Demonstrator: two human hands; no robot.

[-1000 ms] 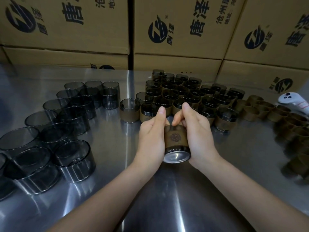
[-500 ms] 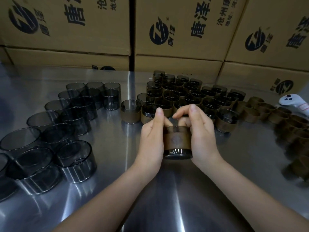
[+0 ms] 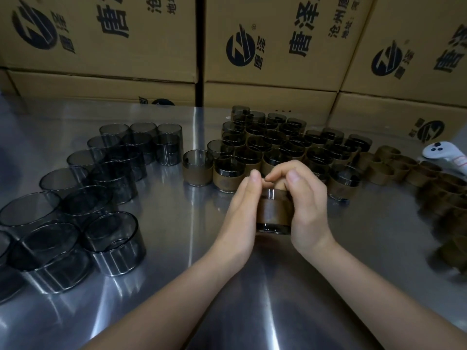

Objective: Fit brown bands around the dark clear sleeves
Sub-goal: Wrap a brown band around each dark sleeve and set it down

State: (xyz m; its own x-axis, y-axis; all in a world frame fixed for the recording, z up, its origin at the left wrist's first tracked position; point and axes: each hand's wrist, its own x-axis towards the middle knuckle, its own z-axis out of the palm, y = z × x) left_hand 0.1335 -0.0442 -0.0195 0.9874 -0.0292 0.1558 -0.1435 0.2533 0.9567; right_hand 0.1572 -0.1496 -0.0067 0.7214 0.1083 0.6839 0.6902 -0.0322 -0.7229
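Left hand (image 3: pixel 238 213), right hand (image 3: pixel 307 210) — sleeve (image 3: pixel 274 227) half-hidden.

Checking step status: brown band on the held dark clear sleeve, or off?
On: the brown band encircles the dark clear sleeve; sleeve edges show above and below it.

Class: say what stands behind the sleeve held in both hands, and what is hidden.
Behind the held sleeve stand rows of banded sleeves, then cardboard boxes. The left hand and right hand cover the nearest ones.
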